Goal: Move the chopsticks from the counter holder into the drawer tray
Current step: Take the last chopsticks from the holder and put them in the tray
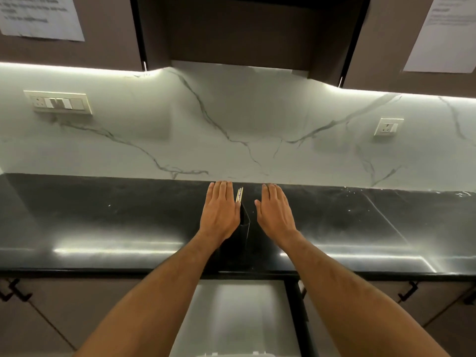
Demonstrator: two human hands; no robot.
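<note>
Our left hand (219, 212) and right hand (275, 211) hovered flat, fingers open, flanking the dark holder (244, 222) mid-frame; its chopsticks (239, 194) could topple if we bumped it.

Seen from above, two bare forearms reach forward over a glossy black counter (103, 222) toward a white marble-patterned wall. The left hand (219, 212) and right hand (275, 212) are flat, palms down, fingers together and extended, holding nothing. Between them stands a dark holder (244, 222), touching the left hand's edge, with pale chopsticks (239, 194) poking from its top. Below the counter edge, a pale drawer interior (239, 318) shows.
</note>
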